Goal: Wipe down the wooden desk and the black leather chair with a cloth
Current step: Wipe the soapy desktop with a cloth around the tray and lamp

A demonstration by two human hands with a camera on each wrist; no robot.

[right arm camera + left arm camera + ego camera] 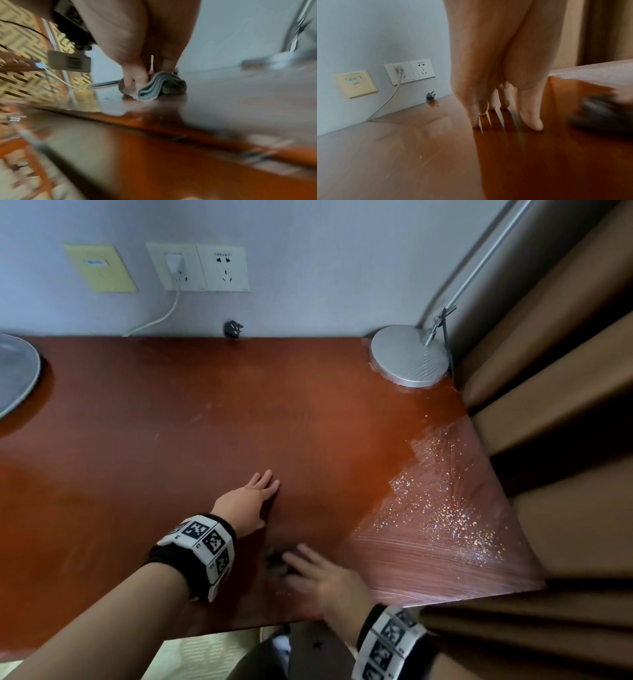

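L hand (251, 501) flat on surface (171, 422), fingers straight, close together. R hand (329, 580) curled round folded grey cloth (154, 88). Cloth sits on the surface nr front edge, blurred.
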